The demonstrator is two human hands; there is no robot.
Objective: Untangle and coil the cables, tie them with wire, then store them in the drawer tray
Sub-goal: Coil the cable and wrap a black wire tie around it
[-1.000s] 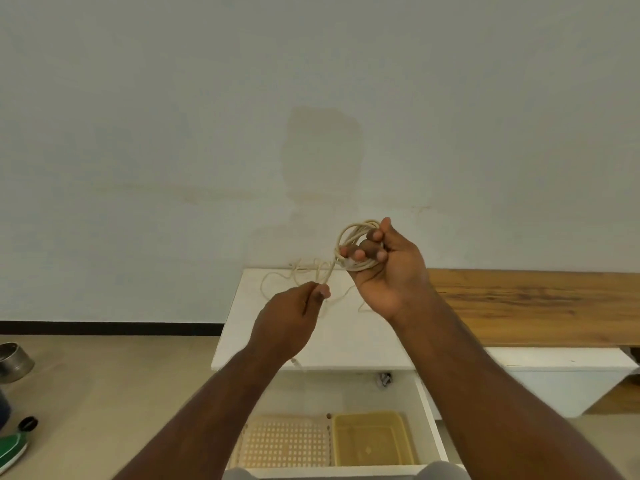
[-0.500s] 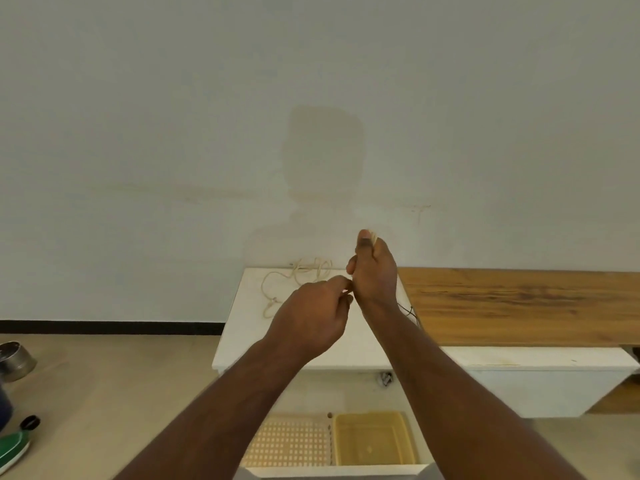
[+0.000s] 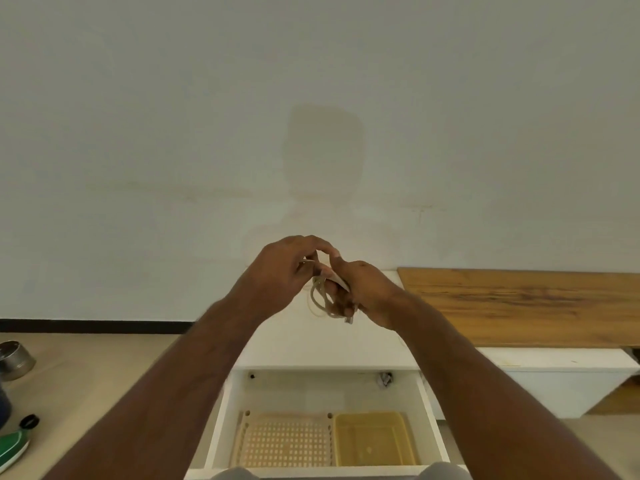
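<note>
Above the white cabinet top (image 3: 346,344), both hands meet at chest height over a small coil of pale cable (image 3: 323,299). The right hand (image 3: 367,292) has its fingers curled round one side of the coil, gripping it, with a loop and a short connector end hanging out below the fist. The left hand (image 3: 284,271) comes in from the other side, its fingers bent over the top of the bundle and pinching at it (exactly what sits between thumb and forefinger is too small and blurred to tell). The two hands touch, or all but touch, at the fingertips.

Under the hands, a thin pale loop of cable shows against the cabinet top, partly hidden by the held coil. Below the cabinet top the drawer (image 3: 429,424) stands pulled open toward the person. Two trays sit side by side at its front: a perforated beige tray (image 3: 284,441) on the left and a translucent yellow tray (image 3: 374,441) on the right, their edges touching. Neither holds any cable.

To the right, a wooden board (image 3: 519,303) lies along the wall on a lower white unit. Off to the far left on the floor are a metal bowl (image 3: 15,358) and a green object (image 3: 12,448) with a small black cap (image 3: 29,420) beside it.
</note>
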